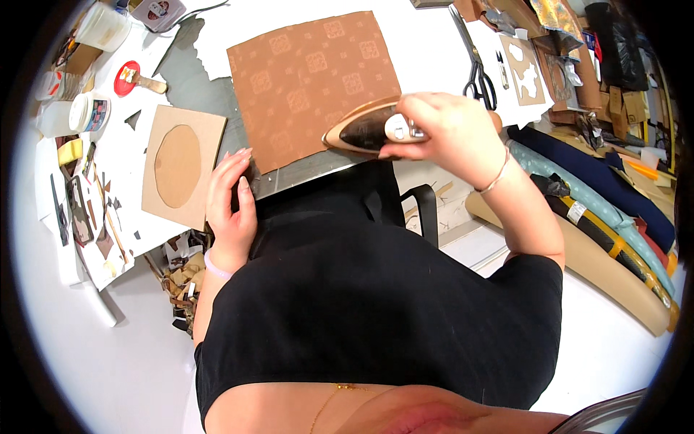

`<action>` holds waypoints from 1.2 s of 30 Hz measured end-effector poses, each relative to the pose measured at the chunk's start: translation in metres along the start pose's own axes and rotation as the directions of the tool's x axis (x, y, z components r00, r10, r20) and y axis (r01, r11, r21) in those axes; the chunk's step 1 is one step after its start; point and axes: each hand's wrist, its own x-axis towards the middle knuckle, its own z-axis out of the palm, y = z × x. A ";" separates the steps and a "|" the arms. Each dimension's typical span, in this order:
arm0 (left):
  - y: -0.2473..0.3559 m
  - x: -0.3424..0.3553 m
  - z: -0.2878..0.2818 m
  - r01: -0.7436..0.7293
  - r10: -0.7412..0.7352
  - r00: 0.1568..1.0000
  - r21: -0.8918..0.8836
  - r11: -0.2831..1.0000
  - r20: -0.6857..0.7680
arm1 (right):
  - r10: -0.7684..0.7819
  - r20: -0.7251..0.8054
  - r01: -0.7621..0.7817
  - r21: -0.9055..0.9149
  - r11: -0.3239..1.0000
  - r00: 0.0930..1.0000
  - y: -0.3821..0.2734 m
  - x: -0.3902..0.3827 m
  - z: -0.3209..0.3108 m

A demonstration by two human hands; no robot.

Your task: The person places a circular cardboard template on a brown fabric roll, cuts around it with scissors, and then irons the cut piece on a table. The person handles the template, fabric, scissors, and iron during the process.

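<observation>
A brown patterned sheet (314, 83), fabric or thin leather, lies on the grey work surface (307, 176). My right hand (455, 134) is closed round a clothes iron (369, 130) with a dark and gold-brown body. Its pointed tip faces left at the sheet's lower right edge. Whether its sole touches the sheet, I cannot tell. At the table's front edge, my left hand (233, 192) rests with fingers stretched and thumb apart, holding nothing. It lies between the sheet's lower left corner and a cardboard piece (206, 130) with an oval outline.
Black scissors (478, 79) lie to the right of the sheet. On the left are white tubs (90, 112), a brush (150, 83) on a red lid and several hand tools (79, 210). Rolls of material (578, 253) lean at the right; a chair armrest (426, 210) stands below the table edge.
</observation>
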 end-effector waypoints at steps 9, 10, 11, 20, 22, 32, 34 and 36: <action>0.006 0.028 0.017 -0.177 0.147 0.973 0.168 0.970 0.179 | 0.179 -0.090 -0.191 -0.148 0.970 0.980 0.042 0.075 0.000; 0.008 0.031 0.017 -0.182 0.145 0.971 0.194 0.964 0.192 | 0.216 -0.080 -0.227 -0.175 0.958 0.973 0.050 0.091 -0.001; 0.007 0.034 0.019 -0.180 0.136 0.969 0.209 0.961 0.208 | 0.225 -0.104 -0.243 -0.210 0.947 0.969 0.064 0.103 0.001; 0.003 0.032 0.012 -0.150 0.079 0.966 0.284 0.947 0.248 | 0.262 -0.395 -0.313 -0.068 0.947 0.880 0.072 0.163 -0.042; 0.006 0.031 0.006 -0.134 0.048 0.962 0.314 0.940 0.267 | 0.223 -0.494 -0.226 0.056 0.973 0.840 0.072 0.180 -0.060; 0.009 0.042 0.014 -0.147 0.044 0.938 0.279 0.949 0.344 | 0.184 -0.635 -0.050 0.224 0.973 0.750 0.142 0.292 -0.066; 0.006 0.042 0.014 -0.146 0.044 0.939 0.276 0.950 0.342 | 0.147 -0.617 0.020 0.256 0.967 0.773 0.151 0.313 -0.058; 0.004 0.039 0.014 -0.139 0.038 0.937 0.270 0.953 0.347 | 0.267 -0.524 0.044 0.506 0.861 0.809 0.139 0.320 -0.049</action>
